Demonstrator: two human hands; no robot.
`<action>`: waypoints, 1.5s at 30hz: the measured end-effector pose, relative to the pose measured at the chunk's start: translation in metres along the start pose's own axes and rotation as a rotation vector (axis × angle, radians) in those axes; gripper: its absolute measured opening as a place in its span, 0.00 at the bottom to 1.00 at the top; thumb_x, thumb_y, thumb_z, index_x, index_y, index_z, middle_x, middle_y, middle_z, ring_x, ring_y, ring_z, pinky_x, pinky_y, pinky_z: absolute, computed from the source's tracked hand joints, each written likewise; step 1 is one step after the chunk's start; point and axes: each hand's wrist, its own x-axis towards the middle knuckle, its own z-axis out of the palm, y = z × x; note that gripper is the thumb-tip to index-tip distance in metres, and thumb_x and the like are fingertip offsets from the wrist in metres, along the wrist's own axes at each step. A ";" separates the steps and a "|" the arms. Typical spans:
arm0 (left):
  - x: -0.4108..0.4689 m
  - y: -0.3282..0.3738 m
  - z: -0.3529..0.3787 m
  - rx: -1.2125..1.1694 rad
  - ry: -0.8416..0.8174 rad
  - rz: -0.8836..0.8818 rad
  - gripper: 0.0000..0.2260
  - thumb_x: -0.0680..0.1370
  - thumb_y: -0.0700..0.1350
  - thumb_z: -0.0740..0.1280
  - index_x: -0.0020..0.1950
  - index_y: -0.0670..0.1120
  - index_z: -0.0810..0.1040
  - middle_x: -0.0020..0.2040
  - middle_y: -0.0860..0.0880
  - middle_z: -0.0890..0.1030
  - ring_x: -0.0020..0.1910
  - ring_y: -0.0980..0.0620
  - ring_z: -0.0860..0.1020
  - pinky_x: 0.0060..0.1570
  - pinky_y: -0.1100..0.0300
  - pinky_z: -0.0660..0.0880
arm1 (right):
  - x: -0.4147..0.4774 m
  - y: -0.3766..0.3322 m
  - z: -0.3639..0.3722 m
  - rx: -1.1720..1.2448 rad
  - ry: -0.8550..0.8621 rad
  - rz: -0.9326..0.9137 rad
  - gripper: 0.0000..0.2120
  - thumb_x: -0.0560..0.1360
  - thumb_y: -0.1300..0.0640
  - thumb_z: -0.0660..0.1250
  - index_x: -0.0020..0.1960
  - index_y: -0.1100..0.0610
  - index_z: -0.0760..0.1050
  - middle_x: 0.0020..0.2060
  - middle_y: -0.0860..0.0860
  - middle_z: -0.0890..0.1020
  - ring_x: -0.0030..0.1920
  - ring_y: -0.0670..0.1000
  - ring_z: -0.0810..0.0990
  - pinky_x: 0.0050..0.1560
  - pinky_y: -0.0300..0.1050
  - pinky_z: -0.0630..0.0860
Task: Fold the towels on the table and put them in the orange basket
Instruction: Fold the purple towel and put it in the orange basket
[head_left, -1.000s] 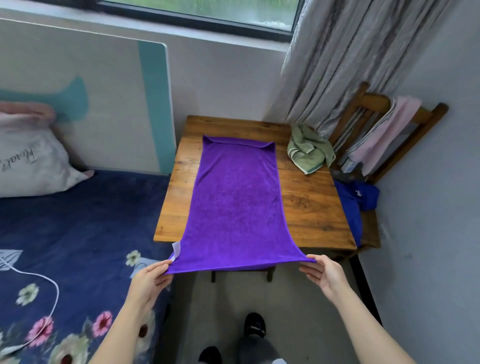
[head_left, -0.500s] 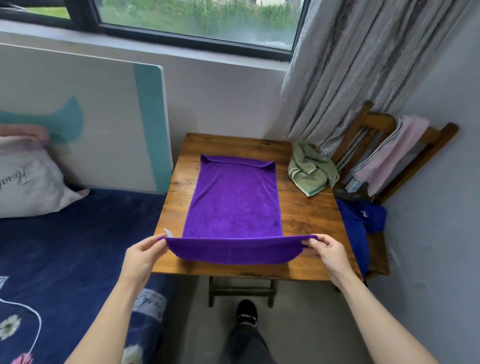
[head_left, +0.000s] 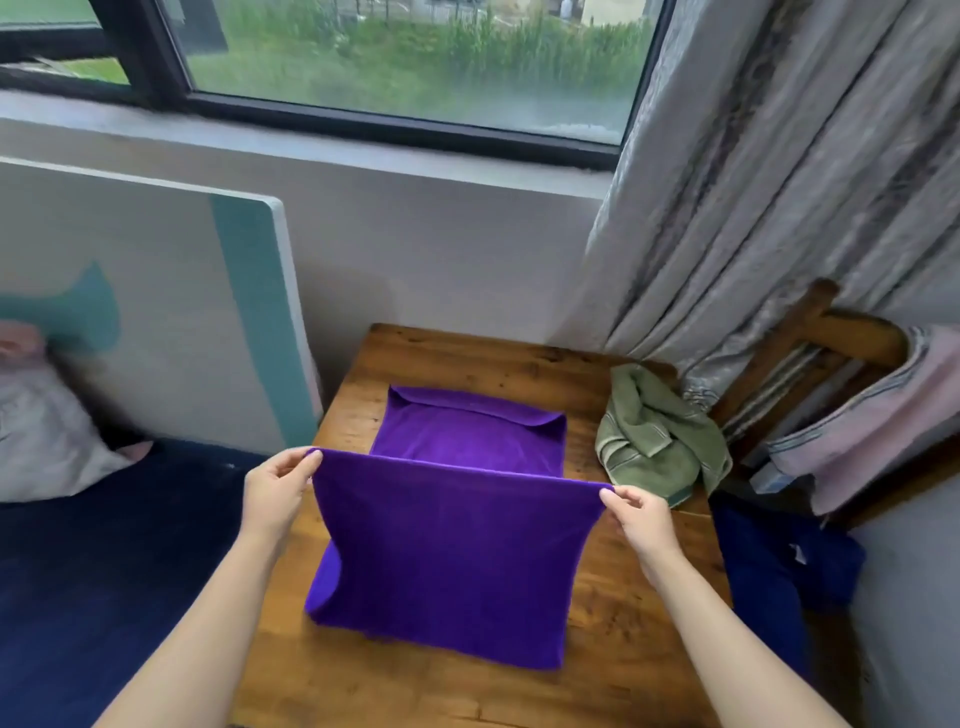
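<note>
At centre left of the frame the left hand (head_left: 278, 491) pinches one near corner of the purple towel (head_left: 447, 561); the lifted edge is stretched taut above the counter (head_left: 613, 649), probably so the near half can be laid over the far half lying flat; at centre right the right hand (head_left: 636, 512) pinches the other corner; further right a green towel (head_left: 654, 447) lies crumpled on the counter; the orange basket is nowhere in view, so its contents cannot be told.
</note>
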 end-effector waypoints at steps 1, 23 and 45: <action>0.008 0.003 0.008 0.012 0.005 -0.002 0.06 0.76 0.37 0.67 0.50 0.38 0.80 0.43 0.42 0.80 0.43 0.47 0.75 0.50 0.52 0.72 | 0.012 -0.001 0.003 -0.018 0.000 0.004 0.12 0.74 0.65 0.66 0.33 0.55 0.76 0.22 0.44 0.74 0.21 0.37 0.68 0.25 0.28 0.64; 0.210 -0.074 0.149 1.077 -0.131 0.208 0.20 0.78 0.41 0.63 0.70 0.45 0.68 0.65 0.39 0.70 0.63 0.40 0.70 0.58 0.47 0.73 | 0.206 0.022 0.090 -1.280 -0.011 -0.379 0.25 0.56 0.64 0.78 0.52 0.58 0.79 0.45 0.60 0.79 0.42 0.62 0.79 0.35 0.50 0.78; 0.199 -0.098 0.135 1.189 -0.429 0.194 0.17 0.75 0.43 0.67 0.63 0.42 0.75 0.59 0.40 0.74 0.58 0.40 0.72 0.55 0.49 0.72 | 0.197 0.047 0.078 -1.237 -0.305 -0.352 0.18 0.69 0.51 0.72 0.56 0.57 0.79 0.47 0.56 0.78 0.49 0.59 0.78 0.51 0.49 0.76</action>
